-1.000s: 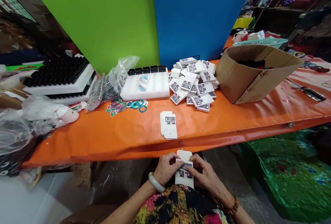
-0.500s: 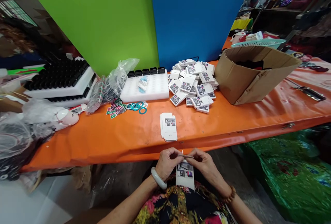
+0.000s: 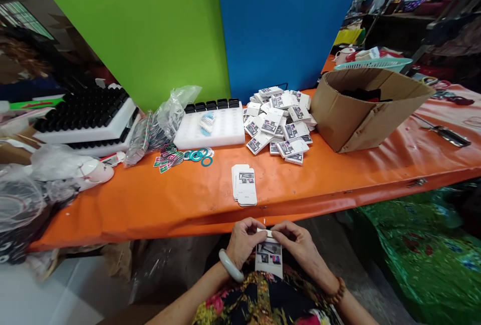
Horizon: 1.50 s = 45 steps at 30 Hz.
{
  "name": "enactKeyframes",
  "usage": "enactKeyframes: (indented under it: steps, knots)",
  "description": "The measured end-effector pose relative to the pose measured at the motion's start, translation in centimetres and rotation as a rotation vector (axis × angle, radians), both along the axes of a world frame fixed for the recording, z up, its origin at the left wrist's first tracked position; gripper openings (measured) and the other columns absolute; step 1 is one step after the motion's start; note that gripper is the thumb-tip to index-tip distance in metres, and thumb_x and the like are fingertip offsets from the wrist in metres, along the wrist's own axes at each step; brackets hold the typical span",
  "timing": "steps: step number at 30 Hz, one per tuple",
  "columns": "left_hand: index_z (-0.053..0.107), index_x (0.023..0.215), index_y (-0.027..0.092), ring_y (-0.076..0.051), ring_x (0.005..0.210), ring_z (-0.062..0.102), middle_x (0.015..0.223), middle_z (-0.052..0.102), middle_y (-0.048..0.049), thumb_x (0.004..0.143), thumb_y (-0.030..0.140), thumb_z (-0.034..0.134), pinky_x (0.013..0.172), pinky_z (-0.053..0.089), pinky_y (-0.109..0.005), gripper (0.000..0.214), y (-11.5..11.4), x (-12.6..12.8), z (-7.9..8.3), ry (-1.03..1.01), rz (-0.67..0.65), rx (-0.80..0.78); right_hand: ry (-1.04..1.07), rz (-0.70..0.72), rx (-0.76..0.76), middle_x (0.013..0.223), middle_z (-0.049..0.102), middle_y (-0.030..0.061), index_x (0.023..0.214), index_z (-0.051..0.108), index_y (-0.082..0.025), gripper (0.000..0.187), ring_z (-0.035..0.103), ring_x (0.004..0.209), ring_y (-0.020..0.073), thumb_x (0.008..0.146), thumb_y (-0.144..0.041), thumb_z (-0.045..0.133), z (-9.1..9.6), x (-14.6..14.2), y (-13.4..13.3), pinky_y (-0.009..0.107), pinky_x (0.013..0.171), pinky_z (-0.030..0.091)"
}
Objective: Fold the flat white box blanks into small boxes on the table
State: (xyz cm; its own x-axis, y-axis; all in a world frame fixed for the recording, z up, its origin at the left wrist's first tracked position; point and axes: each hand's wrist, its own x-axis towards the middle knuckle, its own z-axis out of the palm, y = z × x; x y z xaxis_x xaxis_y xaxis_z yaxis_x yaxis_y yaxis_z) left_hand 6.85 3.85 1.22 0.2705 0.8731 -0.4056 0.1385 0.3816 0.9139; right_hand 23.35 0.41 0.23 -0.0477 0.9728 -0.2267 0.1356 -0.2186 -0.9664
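Note:
Over my lap, just off the table's front edge, both hands pinch the top end of a small white printed cardboard box (image 3: pixel 269 257). My left hand (image 3: pixel 243 242), with a pale bangle at its wrist, grips the upper left corner. On the upper right corner, my right hand (image 3: pixel 296 241) has thumb and fingers closed. Dark product pictures show on the box's face, and its lower end lies against the flowered clothing. A short stack of flat printed cartons (image 3: pixel 246 187) lies on the table just beyond my hands.
A heap of small white boxes (image 3: pixel 276 124) stands at the back, beside a big open cardboard box (image 3: pixel 361 114). Left of it are a white foam tray (image 3: pixel 210 132) with black pieces, teal rings (image 3: pixel 201 154) and printed cards (image 3: pixel 169 158). Green plastic wrapping (image 3: pixel 424 245) lies low on the right.
The flap at the top of the box, held raised between my fingers before, now lies folded down with a white edge showing. My thumbs press at both its corners.

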Motion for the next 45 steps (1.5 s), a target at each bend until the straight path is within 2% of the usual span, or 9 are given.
enactKeyframes:
  steps: [9,16,23,27,32,37,39,41,45]
  knots:
    - [0.070,0.067,0.012,-0.013,0.056,0.054,0.061,0.066,-0.0022,0.060,0.032,0.072,0.056,0.040,-0.025,0.021,0.7,-0.9,0.3,0.003,-0.167,-0.052,0.252,-0.037,-0.210,0.054,0.052,-0.0026,0.061,0.059,-0.017,0.031,0.045,0.050,0.0112,0.068,-0.046,0.068,0.0,-0.2,-0.1,0.024,0.052,0.036]
    - [0.068,0.071,0.010,-0.012,0.053,0.053,0.060,0.064,-0.0025,0.058,0.030,0.074,0.052,0.038,-0.024,0.024,-0.3,-1.4,-0.9,-0.015,-0.176,-0.092,0.117,0.069,-0.172,0.064,0.061,0.0010,0.073,0.069,-0.018,0.028,0.052,0.057,0.0142,0.068,-0.045,0.069,0.1,0.2,-0.6,0.026,0.055,0.040]
    - [0.065,0.072,0.010,-0.012,0.054,0.053,0.061,0.064,-0.0024,0.062,0.032,0.073,0.054,0.040,-0.024,0.025,-1.0,-1.4,-1.6,-0.027,-0.166,-0.050,-0.086,0.083,0.031,0.070,0.061,0.0032,0.077,0.073,-0.019,0.023,0.056,0.065,0.0168,0.072,-0.040,0.067,-0.6,-0.1,-1.6,0.027,0.060,0.043]
    - [0.064,0.071,0.010,-0.012,0.052,0.053,0.059,0.063,-0.0018,0.065,0.032,0.071,0.052,0.039,-0.023,0.024,-0.8,-1.2,-1.3,-0.013,-0.153,-0.034,-0.032,0.112,-0.071,0.069,0.063,0.0024,0.078,0.070,-0.018,0.022,0.056,0.063,0.0149,0.074,-0.039,0.066,-0.6,0.0,-1.2,0.025,0.057,0.044]
    - [0.065,0.092,0.015,-0.017,0.076,0.062,0.084,0.068,-0.0056,0.078,0.031,0.059,0.072,0.048,-0.029,0.022,1.3,-1.2,-0.3,0.059,-0.008,0.263,0.021,0.177,-0.059,0.065,0.062,0.0003,0.074,0.063,-0.016,0.023,0.055,0.055,0.0113,0.068,-0.037,0.072,2.2,2.8,5.3,0.021,0.048,0.043]
    - [0.064,0.098,0.018,-0.022,0.102,0.059,0.105,0.065,-0.0093,0.080,0.023,0.057,0.093,0.045,-0.040,0.021,4.1,-2.3,-1.2,0.324,0.109,0.640,0.204,-0.496,0.418,0.077,0.060,-0.0025,0.088,0.053,-0.020,0.037,0.062,0.063,0.0110,0.067,-0.042,0.073,6.9,6.2,15.5,0.026,0.061,0.053]
    - [0.065,0.098,0.018,-0.023,0.105,0.058,0.109,0.063,-0.0100,0.078,0.019,0.059,0.094,0.045,-0.043,0.020,4.6,-2.6,-2.0,0.439,0.108,0.714,0.188,-0.575,0.511,0.083,0.058,-0.0029,0.098,0.047,-0.022,0.039,0.063,0.063,0.0109,0.071,-0.043,0.068,7.8,5.6,17.9,0.028,0.062,0.054]
    - [0.065,0.098,0.019,-0.024,0.107,0.057,0.111,0.062,-0.0105,0.077,0.016,0.061,0.093,0.046,-0.045,0.021,4.8,-2.7,-2.6,0.534,0.078,0.767,-0.077,-0.394,0.511,0.090,0.059,0.0007,0.101,0.047,-0.021,0.034,0.063,0.067,0.0122,0.077,-0.040,0.062,7.5,3.7,18.9,0.028,0.062,0.053]
    - [0.067,0.095,0.016,-0.026,0.109,0.055,0.112,0.061,-0.0135,0.076,0.012,0.063,0.092,0.048,-0.046,0.019,4.8,-2.4,-3.5,0.656,-0.007,0.839,-0.691,0.201,0.376,0.098,0.063,0.0081,0.095,0.056,-0.015,0.016,0.061,0.082,0.0159,0.082,-0.024,0.055,4.9,-1.5,18.6,0.029,0.075,0.049]
